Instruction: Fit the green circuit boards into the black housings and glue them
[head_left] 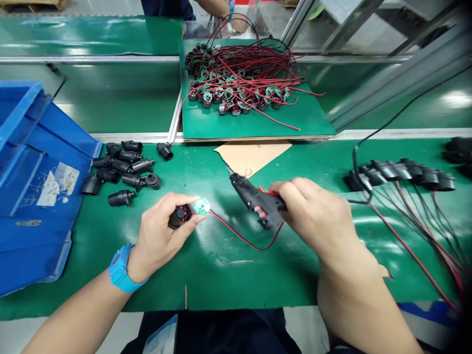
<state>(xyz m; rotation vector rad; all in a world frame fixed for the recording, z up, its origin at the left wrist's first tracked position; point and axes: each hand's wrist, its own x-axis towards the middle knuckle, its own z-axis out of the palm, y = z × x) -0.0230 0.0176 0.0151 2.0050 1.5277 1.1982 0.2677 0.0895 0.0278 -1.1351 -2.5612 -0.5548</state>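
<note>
Both grips were closed on things: the left hand [157,236] pinched a small black housing [180,216] between thumb and fingers, just above the green worktop [221,265], and the right hand [317,216] was wrapped round the handle of a black glue gun [256,200]. At the housing's open end sat a round green board [201,205], touching the left fingertips. A red and black wire [243,239] ran from the board across the mat and curved up under the gun. The gun's nozzle [230,170] pointed up and away to the left, over the near corner of a piece of cardboard [252,155], well apart from the board. A blue watch [120,268] sat on the left wrist.

Left of the hands lay a loose group of empty black housings [121,169], and beyond them a blue bin [33,187] with a worn label. To the right, a row of finished housings [401,172] lay side by side with their wires trailing toward the near edge; a black cable [372,137] ran past them.

Behind the cardboard, a green board [254,123] carried a heap of round parts [232,91] tangled with red wires. At its far edge another person's hand [236,22] reached into the wires.
</note>
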